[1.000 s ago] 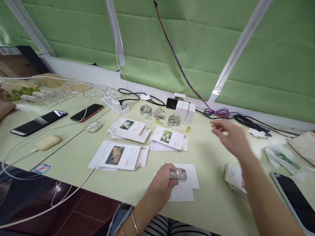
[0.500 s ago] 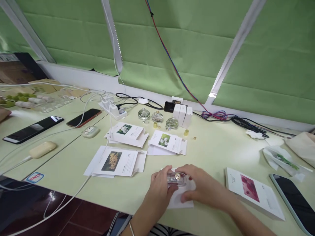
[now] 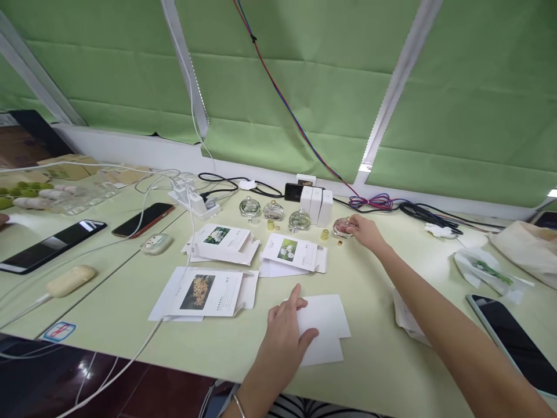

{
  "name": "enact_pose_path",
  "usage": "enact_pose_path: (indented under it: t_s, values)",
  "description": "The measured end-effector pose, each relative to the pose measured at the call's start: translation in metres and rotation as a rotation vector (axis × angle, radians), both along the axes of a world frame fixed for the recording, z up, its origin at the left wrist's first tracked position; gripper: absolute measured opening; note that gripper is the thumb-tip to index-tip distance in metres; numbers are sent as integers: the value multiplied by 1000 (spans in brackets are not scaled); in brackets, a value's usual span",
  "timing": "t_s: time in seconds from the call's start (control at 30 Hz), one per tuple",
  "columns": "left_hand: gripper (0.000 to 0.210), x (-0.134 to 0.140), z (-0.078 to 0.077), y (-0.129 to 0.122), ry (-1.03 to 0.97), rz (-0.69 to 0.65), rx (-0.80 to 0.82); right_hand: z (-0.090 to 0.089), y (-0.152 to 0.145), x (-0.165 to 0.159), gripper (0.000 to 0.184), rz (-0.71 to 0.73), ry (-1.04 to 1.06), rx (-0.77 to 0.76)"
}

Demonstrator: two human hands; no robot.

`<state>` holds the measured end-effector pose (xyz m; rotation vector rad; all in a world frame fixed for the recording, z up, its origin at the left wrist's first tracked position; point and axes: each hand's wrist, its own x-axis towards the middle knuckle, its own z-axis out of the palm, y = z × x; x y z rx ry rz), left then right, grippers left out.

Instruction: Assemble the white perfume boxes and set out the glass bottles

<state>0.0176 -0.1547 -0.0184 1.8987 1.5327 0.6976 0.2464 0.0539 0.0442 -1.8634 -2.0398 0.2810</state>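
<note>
Toward the back of the table, my right hand [image 3: 364, 230] grips a round glass perfume bottle [image 3: 342, 227] with a pinkish look, at or just above the surface. A gold cap [image 3: 324, 234] and a small gold ring [image 3: 340, 242] lie beside it. Near the front edge my left hand [image 3: 284, 332] rests with fingers apart on the left side of a folded white card [image 3: 324, 325]. Left of the held bottle stand three more glass bottles: a clear one [image 3: 249, 206], another [image 3: 274, 211] and a greenish one [image 3: 299, 219].
Opened white boxes with flower pictures, one orange [image 3: 198, 292], one white [image 3: 287, 249], lie left of centre. White upright cartons [image 3: 324, 209] stand behind. My right forearm partly covers a white box [image 3: 407, 316]. Phones [image 3: 513, 339], a power strip [image 3: 191, 197] and cables surround the work area.
My right hand has carried the perfume bottle from the front to the back, beside the other bottles. My left hand stays in front, now on the white card. The view has shifted slightly.
</note>
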Motion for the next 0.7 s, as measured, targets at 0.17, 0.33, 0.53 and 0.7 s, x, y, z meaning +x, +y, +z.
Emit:
enact_pose_path:
  t_s: [0.17,0.33,0.53,0.7]
  values:
    - [66,0,-1,-1,-6,-1,-5,-14,9,-21,28,51,58,-33]
    - [65,-1,-13,0,11,19,62,-17,-8,-13,46,-108,89,-176]
    - [61,0,-6,1,60,-4,73,-22,-19,-26,23,-54,102,-297]
    - [42,-5,9,2,204,-61,99,11,-66,15,32,77,88,-291]
